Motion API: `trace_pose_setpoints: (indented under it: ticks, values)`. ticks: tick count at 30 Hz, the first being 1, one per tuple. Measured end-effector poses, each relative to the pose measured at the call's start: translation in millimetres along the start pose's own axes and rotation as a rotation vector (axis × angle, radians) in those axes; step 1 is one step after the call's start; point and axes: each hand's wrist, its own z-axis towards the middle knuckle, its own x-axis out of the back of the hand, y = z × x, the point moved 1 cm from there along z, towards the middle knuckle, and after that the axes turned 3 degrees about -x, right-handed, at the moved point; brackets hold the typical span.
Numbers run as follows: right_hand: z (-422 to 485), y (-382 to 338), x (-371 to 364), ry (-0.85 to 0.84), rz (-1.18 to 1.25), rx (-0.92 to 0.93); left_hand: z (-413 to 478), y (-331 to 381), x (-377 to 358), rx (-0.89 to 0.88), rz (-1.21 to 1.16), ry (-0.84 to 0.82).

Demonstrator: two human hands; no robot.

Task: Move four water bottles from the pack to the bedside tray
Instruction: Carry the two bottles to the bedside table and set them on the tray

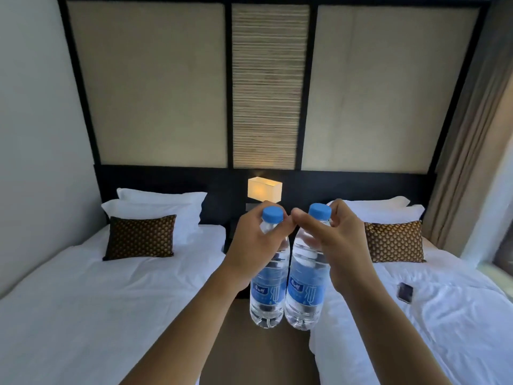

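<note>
The left hand and right hand are each gripping, fingers clamped round the neck, a blue-capped left bottle and right bottle, both full of water, hanging upright side by side between two beds.

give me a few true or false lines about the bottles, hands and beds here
1. Each hand holds one bottle near its neck. True: the left hand grips the left bottle, the right hand the right bottle.
2. The caps are red. False: both are blue.
3. The bottles stand on a tray. False: they hang in the air between the two beds; no tray shows.
4. A lit lamp sits between the beds. True.
5. A dark phone-like item lies on the left bed. False: it lies on the right bed.
</note>
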Motion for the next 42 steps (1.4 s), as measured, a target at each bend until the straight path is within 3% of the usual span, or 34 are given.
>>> trace_pose_setpoints:
  ticks: [12, 23, 32, 42]
  values:
    - [394.9, 194.7, -29.5, 0.001, 0.062, -0.021, 365.6, -252.7, -52.8, 0.004, 0.003, -0.118]
    - [709.5, 370.5, -93.8, 0.039, 0.054, -0.017, 654.6, -470.5, -72.9, 0.048, -0.087, -0.108]
    - [896.3, 636.3, -124.4, 0.071, -0.116, -0.196, 807.5, -758.3, -122.9, 0.151, -0.064, -0.182]
    - [962.1, 998.6, -107.3, 0.107, -0.161, -0.286, 816.8, -1109.5, -227.9, 0.231, -0.045, -0.221]
